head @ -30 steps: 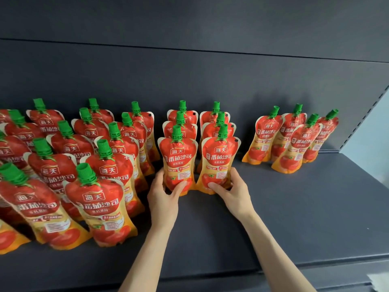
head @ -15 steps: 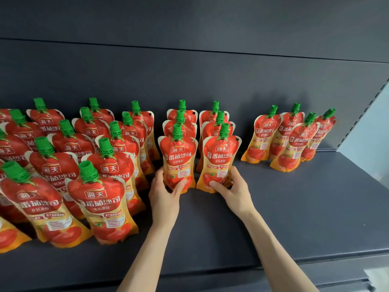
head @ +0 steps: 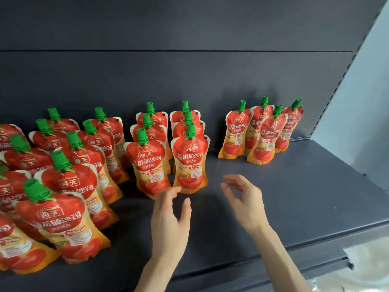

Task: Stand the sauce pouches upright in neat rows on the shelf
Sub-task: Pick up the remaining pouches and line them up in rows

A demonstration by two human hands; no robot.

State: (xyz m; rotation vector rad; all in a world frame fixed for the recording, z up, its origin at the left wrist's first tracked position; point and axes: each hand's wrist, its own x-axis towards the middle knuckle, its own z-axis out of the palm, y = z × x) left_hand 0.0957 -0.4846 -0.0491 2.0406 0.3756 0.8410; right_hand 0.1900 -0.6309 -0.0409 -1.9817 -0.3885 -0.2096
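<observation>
Sauce pouches (head: pixel 63 224) are standing crowded in rows on the left of the shelf (head: pixel 294 197). Two short rows (head: pixel 190 163) are standing mid-shelf. Just before them the left hand (head: pixel 168 218) and right hand (head: pixel 244 199) are hovering, fingers released and grasping nothing. At the right, four more pouches (head: pixel 263 131) are leaning together.

Shop, retail aisle by the look. Dark grey metal shelf (head: pixel 294 207) with a matching flat back panel (head: pixel 189 76), gondola type. At the right end, a slanted upright (head: pixel 340 81) punched with a line of small slots. Stock is many identical sauce pouches (head: pixel 190 163): red and orange, green caps, printed fronts facing out, standing several deep in rows. A stepped front lip (head: pixel 315 256) runs along the shelf edge. Pale wall (head: pixel 368 85) beyond the unit's right end.
</observation>
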